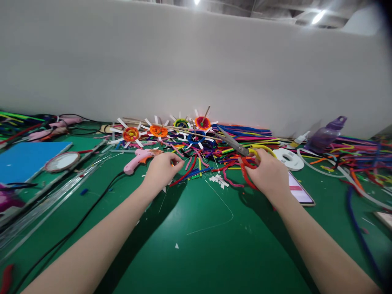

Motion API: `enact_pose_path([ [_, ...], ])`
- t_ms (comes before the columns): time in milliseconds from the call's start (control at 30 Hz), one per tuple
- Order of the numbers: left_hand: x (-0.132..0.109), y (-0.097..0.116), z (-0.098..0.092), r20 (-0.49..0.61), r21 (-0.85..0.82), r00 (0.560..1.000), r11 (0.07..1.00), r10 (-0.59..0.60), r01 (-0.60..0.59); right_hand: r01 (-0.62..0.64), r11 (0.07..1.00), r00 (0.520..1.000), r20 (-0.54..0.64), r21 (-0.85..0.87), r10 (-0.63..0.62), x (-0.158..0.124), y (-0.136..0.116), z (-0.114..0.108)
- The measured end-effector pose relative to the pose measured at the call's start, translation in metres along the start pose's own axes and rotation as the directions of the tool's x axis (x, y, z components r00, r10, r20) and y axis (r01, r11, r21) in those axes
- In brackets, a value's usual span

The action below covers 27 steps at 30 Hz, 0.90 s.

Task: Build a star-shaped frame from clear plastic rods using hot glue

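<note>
My right hand (268, 176) is closed round the yellow handles of a pair of scissors (235, 145), whose grey blades point up and left over a heap of coloured pipe cleaners (245, 136). A red pipe cleaner (246, 173) curls under that hand. My left hand (162, 168) is curled, fingertips pinched near a red pipe cleaner (186, 173); what it holds is too small to make out. A pink glue gun (139, 158) lies just left of it. Several finished pipe-cleaner wheels with white paper spokes (159, 131) line the wall.
Green table (196, 245) with a thin wire (220, 208) and white paper scraps (219, 180). A phone (300, 192), white tape roll (289, 158) and purple bottle (326, 136) sit right. A blue sheet (27, 159), round mirror (63, 161) and black cable (76, 226) lie left.
</note>
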<state>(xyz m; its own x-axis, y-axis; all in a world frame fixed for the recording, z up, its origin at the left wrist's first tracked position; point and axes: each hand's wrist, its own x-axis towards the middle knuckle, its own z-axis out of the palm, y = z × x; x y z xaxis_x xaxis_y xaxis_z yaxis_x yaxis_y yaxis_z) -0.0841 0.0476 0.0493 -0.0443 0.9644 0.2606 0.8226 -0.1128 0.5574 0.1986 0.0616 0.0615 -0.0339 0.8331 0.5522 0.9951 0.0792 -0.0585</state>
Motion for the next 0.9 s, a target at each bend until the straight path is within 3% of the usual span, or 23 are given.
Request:
enact_pose_path([
  [167,0.025,0.030,0.019,-0.053,0.157,0.992,0.982,0.111,-0.101,-0.007,1.000,1.000,-0.027,0.017,0.007,0.002,0.002,-0.005],
  [333,0.041,0.043,0.028,-0.163,0.271,0.979,0.960,0.119,-0.072,0.007,0.999,1.000,-0.012,0.032,-0.006,0.001,-0.002,-0.010],
  [433,0.037,0.022,0.014,-0.220,0.298,0.972,0.955,0.084,-0.015,0.003,0.999,1.000,0.023,0.035,-0.004,0.000,-0.004,-0.012],
  [533,0.025,-0.017,-0.006,-0.297,0.376,0.954,0.923,0.042,0.076,-0.031,0.998,0.998,0.060,0.047,0.028,-0.001,-0.008,-0.012],
  [633,0.010,-0.060,-0.021,-0.425,0.505,0.905,0.836,0.027,0.213,-0.056,0.996,0.991,0.123,0.074,0.047,-0.003,-0.012,-0.010],
  [700,0.001,-0.083,-0.025,-0.413,0.557,0.910,0.778,-0.044,0.291,-0.016,0.995,0.989,0.148,0.095,0.002,-0.005,-0.015,-0.007],
  [767,-0.005,-0.100,-0.025,-0.309,0.580,0.941,0.757,-0.138,0.301,0.066,0.993,0.988,0.133,0.102,-0.079,-0.007,-0.016,-0.002],
  [900,-0.006,-0.113,-0.020,-0.217,0.580,0.960,0.768,-0.175,0.271,0.183,0.977,0.973,0.122,0.110,-0.196,-0.010,-0.015,0.009],
])
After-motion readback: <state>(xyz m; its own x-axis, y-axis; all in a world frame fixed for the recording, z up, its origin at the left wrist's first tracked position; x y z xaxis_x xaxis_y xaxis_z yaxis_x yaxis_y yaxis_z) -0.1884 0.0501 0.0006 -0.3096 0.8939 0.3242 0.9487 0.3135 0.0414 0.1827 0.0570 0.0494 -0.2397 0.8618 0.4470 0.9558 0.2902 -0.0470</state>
